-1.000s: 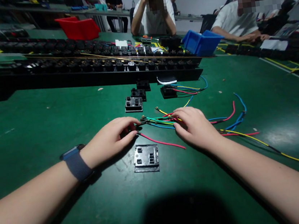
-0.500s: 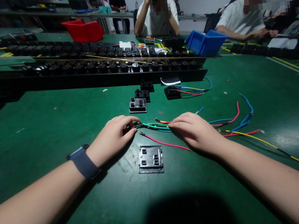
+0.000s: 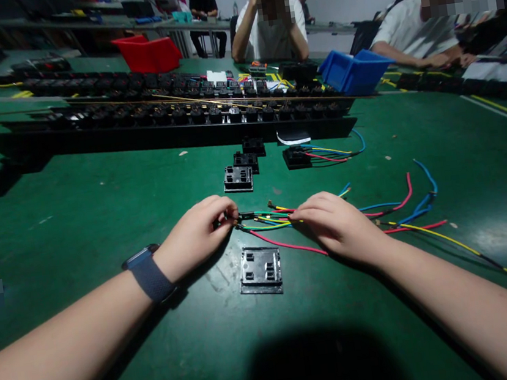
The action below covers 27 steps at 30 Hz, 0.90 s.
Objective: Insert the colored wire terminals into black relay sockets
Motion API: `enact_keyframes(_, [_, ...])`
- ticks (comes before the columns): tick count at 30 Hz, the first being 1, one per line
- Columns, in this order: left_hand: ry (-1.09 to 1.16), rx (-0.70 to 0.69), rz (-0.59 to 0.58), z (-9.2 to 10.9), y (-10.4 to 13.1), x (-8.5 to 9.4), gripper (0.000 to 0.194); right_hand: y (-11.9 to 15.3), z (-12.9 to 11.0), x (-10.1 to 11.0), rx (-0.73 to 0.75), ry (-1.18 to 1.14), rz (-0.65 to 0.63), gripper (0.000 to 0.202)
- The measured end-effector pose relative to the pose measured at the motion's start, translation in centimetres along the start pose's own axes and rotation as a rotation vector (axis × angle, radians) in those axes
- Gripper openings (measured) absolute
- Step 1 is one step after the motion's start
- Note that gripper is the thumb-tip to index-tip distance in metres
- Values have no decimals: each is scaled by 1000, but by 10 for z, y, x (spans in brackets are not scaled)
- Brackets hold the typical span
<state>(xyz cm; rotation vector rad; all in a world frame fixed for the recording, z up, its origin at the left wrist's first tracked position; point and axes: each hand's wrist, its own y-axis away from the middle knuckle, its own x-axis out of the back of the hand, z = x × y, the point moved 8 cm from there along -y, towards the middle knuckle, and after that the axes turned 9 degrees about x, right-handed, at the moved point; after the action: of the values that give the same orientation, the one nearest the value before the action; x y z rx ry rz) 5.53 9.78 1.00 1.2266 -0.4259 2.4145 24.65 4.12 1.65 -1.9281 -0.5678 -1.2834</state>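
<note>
Coloured wires (image 3: 265,226) lie in a loose bundle between my two hands on the green table. My left hand (image 3: 203,228), with a dark watch on its wrist, pinches the terminal ends of some wires at the bundle's left. Over the bundle's right part, my right hand (image 3: 331,220) has its fingers together on the green and yellow wires. A red wire (image 3: 288,247) runs below the bundle. Nearer to me lies a square black plastic part (image 3: 260,270) with small raised sockets. Beyond my hands stand similar black parts (image 3: 238,178).
A long black rail (image 3: 158,134) with rows of black modules crosses the table. Behind it are a red bin (image 3: 149,55) and a blue bin (image 3: 353,71). A wired black module (image 3: 296,157) lies in front. People sit across the table.
The thumb and fingers of my left hand have drawn closer together at the wire ends, and the green wires have shifted. The whole view has moved slightly, with things now further right.
</note>
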Motion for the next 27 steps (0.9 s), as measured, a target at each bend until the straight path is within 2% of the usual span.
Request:
enact_keyframes(3, [49,43,33,-2,0,3,12,0,1,2,-42,29,7,33])
enact_keyframes(9, [179,88,64,-1,3,10,15,2,15,7,-246,147,42,27])
enact_keyframes(16, [234,176,92,-6,3,14,12,0,13,4,-216,90,26,14])
enact_keyframes(21, [295,208,83,-12,3,10,23,-2,5,6,-163,26,58,12])
enact_keyframes(27, [283,138,115,-8,5,12,21,4,8,26,-240,109,246,13])
